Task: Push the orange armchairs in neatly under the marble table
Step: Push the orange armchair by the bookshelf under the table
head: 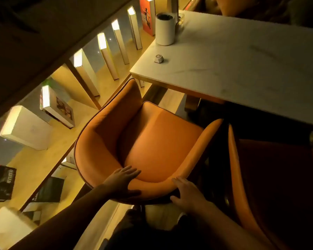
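Hands frame the head view: the left hand (pixel 122 179) lies on the curved back rim of the orange armchair (pixel 152 141), fingers fairly straight over the top and thumb under the rim, so its grip is wide and flat rather than closed. The right hand (pixel 185 193) rests on the same rim further right, fingers laid over the edge with the thumb below; this grip is likewise loose and wide. The armchair stands just in front of the marble desk (pixel 242 65), its seat front near the desk's edge, most of the seat outside it. A second orange armchair (pixel 235 168) sits just beside it to the right, largely in shadow. On the desk stand a white cylindrical container (pixel 165 29) and a small white call button (pixel 158 58). Lit shelves with boxes (pixel 25 127) run along the left.
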Tool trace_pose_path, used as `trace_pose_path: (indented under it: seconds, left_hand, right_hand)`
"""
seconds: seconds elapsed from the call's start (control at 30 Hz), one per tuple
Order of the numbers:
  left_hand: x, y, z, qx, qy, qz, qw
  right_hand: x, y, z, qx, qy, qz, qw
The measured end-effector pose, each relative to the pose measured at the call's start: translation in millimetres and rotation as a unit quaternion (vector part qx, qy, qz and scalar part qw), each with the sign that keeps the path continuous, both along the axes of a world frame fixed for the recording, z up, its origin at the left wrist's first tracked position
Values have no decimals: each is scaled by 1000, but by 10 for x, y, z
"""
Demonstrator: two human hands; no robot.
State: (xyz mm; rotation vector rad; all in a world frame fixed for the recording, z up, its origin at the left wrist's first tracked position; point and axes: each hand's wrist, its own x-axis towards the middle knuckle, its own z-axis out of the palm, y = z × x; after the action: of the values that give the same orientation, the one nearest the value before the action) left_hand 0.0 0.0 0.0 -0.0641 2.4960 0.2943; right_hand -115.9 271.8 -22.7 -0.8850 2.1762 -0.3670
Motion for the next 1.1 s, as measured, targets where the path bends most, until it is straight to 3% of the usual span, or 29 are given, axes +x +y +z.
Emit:
trace_pose_path:
  seconds: [0.23,0.43,0.93,1.1]
  left_hand:
    - [218,-782,-360,64,-76,-80,992]
    - [273,-1067,-572,87,-29,-180,979]
    - [416,-1223,-622,-42,38,-226,973]
    - [398,-1250,-650,-28,-21,-217,975]
  right_hand:
    - [357,-631,-156,80,-68,12,994]
    - [775,-1205,-123,127,-58,4,990]
    - [937,-1612,-305,121,-4,71,990]
    - [997,-1663,-354,130,22,66,989]
